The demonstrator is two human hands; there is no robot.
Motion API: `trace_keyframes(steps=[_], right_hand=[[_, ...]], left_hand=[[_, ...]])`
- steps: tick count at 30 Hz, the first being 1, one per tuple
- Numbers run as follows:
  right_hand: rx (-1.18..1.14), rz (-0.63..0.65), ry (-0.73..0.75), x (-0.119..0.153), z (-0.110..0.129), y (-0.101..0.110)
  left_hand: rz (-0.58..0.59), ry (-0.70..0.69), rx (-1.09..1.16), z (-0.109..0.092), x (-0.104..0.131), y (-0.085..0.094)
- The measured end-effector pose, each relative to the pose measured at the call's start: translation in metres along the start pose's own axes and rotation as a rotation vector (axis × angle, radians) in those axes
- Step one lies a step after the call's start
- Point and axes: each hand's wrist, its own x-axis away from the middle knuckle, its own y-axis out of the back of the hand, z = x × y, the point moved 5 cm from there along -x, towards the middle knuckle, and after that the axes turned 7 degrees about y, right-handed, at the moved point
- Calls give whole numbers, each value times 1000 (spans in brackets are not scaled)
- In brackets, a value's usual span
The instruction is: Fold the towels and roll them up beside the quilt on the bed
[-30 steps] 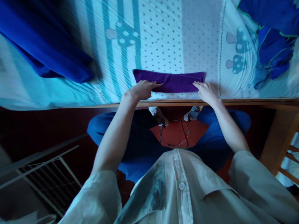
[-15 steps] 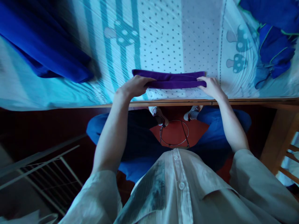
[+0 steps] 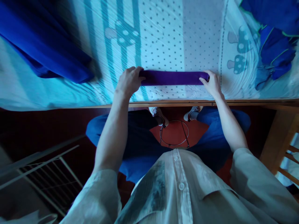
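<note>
A purple cloth (image 3: 173,78), folded into a long narrow strip, lies across the patterned bed sheet (image 3: 161,37) near the bed's front edge. My left hand (image 3: 130,81) grips its left end, fingers over the top and thumb at the near side. At the right end, my right hand (image 3: 212,82) pinches the strip between thumb and fingers. Both ends are partly hidden under the fingers.
Dark blue fabric (image 3: 46,49) lies on the bed at the left. Crumpled blue clothing (image 3: 275,46) is at the far right. A wooden rail (image 3: 173,103) runs along the bed's front edge. A metal rack (image 3: 53,168) stands at lower left.
The cloth's near part has turned over onto the rest, making one smooth, narrower strip. My left hand has moved up and slightly left; my right hand has shifted slightly upward.
</note>
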Motion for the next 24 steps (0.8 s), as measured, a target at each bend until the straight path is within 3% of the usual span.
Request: trace_keyframes(steps=[3,8,13,17,20,22,24], right_hand=[[-13,-21,-14,-5,-6,-7],[-91,-107,-11,-12,-17,-19],[-65,-173,11,-12,-14,-18],[-29,-180,78,-8,10,-12],[-3,-74,202,-3,43,-19],[25,25,286,2,63,-29],[64,102,337,8,77,-39]], left_hand=[[-33,-21,5,7,-9,-9],[-148,-13,208,14,-16,-14],[-191,29,328,16,-17,-16],[-273,36,416,9,-11,-9],[-331,41,362,-9,1,-2],[-317,45,342,-26,12,-6],[-237,39,432,-43,23,-21]])
